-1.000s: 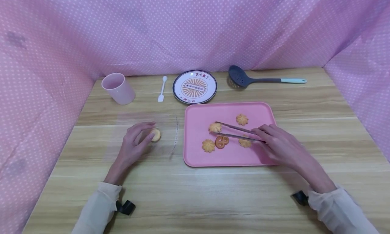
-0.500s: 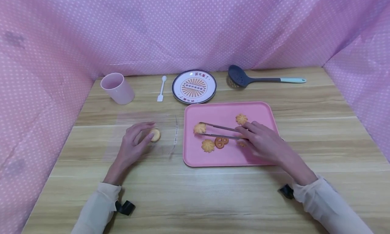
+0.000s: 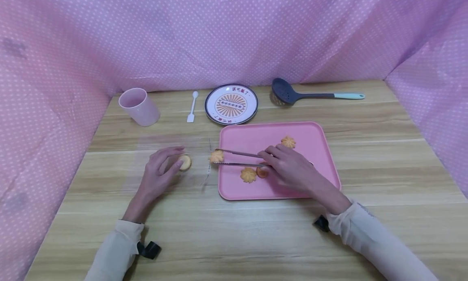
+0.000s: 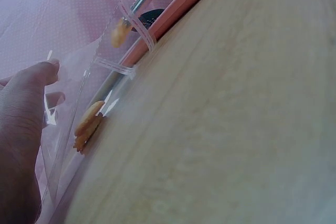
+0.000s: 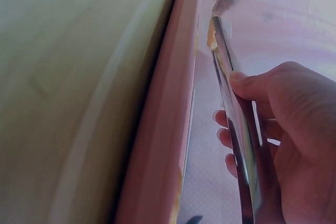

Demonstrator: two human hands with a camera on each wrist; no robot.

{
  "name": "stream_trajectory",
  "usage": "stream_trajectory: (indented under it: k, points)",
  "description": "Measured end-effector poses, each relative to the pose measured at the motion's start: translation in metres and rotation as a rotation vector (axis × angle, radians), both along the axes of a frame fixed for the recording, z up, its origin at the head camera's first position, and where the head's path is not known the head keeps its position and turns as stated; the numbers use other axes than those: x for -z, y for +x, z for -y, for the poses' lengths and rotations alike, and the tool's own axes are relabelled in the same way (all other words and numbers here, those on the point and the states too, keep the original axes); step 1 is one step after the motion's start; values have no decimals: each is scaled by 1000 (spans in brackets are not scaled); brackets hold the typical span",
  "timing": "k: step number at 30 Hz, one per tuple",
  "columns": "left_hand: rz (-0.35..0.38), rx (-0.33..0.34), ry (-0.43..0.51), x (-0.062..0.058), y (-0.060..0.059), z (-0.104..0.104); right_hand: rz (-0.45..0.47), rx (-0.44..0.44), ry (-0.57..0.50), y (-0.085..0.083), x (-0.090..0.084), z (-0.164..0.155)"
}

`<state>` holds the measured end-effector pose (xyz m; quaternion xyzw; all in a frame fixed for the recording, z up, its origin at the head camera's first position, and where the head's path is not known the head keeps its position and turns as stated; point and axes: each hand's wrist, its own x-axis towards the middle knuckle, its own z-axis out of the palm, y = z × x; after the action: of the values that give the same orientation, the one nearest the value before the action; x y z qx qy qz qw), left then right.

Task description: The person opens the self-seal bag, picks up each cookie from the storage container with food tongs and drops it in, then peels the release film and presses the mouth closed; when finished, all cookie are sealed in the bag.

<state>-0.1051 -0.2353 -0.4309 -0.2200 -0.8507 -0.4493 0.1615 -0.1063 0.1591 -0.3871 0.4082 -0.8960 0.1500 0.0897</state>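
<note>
My left hand (image 3: 159,170) holds up the upper side of a clear plastic bag (image 4: 79,66), its fingers partly seen through the film. Inside the bag lie a round cookie (image 3: 185,163) and, under it, a ridged-edged one (image 4: 86,135). My right hand (image 3: 289,164) grips metal tongs (image 5: 236,103) above the pink tray (image 3: 321,167). Between the tong tips a flower-shaped cookie (image 3: 217,156) is pinched, at the bag's mouth just past the tray's left edge. On the tray rest flower-shaped cookies (image 3: 248,175) and a pretzel-shaped cookie (image 3: 261,172), partly hidden by my right hand.
Along the table's back stand a pink cup (image 3: 140,108), a small white spatula-ended stick (image 3: 192,106), a patterned plate (image 3: 231,104) and a dark slotted ladle (image 3: 287,92) with a mint handle. A pink dotted cloth (image 3: 219,37) hangs behind.
My right hand has carried the tongs and the pinched flower-shaped cookie leftward, from over the tray to the bag's mouth. The left hand has stayed put.
</note>
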Motion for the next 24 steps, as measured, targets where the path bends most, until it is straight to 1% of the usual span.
stream_trajectory:
  k: [17, 24]
  points:
    - [-23, 12, 19, 0, -1, 0, 50, -4, 29, -2, -5, 52]
    - [-25, 14, 19, 1, -1, 0, 7, -21, 33, -3, -3, 70]
